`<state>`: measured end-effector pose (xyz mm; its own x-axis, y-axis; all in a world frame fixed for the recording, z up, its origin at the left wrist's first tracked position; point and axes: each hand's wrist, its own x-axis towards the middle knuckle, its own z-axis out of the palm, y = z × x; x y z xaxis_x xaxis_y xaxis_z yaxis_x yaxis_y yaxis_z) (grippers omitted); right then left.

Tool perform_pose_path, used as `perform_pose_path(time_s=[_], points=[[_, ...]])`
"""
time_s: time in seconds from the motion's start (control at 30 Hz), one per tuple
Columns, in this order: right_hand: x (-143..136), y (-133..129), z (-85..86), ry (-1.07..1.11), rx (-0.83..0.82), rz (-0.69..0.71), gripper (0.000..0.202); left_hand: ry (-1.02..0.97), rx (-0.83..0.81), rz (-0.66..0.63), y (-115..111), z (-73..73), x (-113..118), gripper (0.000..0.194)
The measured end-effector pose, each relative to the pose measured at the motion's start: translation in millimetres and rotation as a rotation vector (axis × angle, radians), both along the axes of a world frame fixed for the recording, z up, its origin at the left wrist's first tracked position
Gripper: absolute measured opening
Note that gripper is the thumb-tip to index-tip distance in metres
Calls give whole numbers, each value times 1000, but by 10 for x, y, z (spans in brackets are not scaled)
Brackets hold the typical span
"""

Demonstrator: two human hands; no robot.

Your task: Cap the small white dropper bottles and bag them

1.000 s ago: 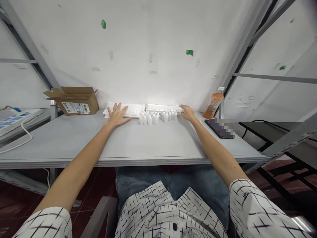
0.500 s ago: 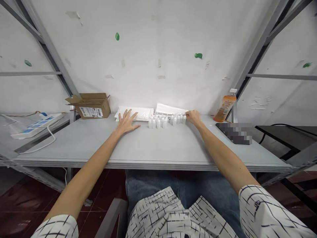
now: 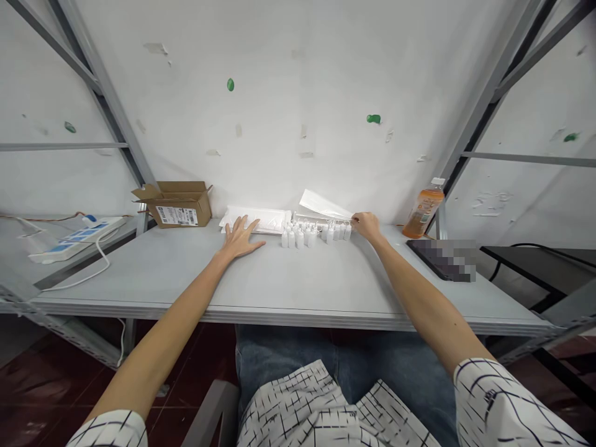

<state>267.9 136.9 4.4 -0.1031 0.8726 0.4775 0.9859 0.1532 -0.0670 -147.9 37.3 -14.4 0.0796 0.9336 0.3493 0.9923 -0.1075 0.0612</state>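
Note:
With fingers spread, my left hand [image 3: 239, 238] rests at the front edge of a flat stack of white plastic packets [image 3: 267, 218]. My right hand [image 3: 367, 225] pinches the right end of a thin white sheet [image 3: 323, 203], perhaps a bag or paper. The sheet's left end is raised and tilts up toward the wall, above more white flat pieces. Several small white bottles [image 3: 300, 238] stand upright in a cluster between my hands. Thin white loops or strings show at their tops.
An opened cardboard box [image 3: 181, 208] stands at the back left, with a power strip [image 3: 77, 239] beyond it. At the right are an orange drink bottle [image 3: 423, 208] and a dark flat object [image 3: 440, 261], partly blurred out. Metal shelf posts flank the grey table [image 3: 307, 285].
My right hand has lifted the white sheet, so its left end now stands higher off the pieces below. My left hand stays spread by the packets. The view has tilted up slightly.

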Motion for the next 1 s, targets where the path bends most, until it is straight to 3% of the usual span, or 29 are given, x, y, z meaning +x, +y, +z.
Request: perform_pose_path(time_s=[0.43, 0.7, 0.9, 1.0], points=[[6, 34, -51, 114, 27, 45, 39, -15, -15, 3, -15, -13, 18, 79], [6, 47, -74, 265, 84, 25, 27, -8, -32, 19, 16, -41, 14, 77], [-20, -34, 189, 359, 268, -24, 34, -30, -37, 2, 7, -39, 3, 77], [-19, -207, 401, 420, 432, 99, 29, -72, -17, -6, 3, -16, -8, 77]])
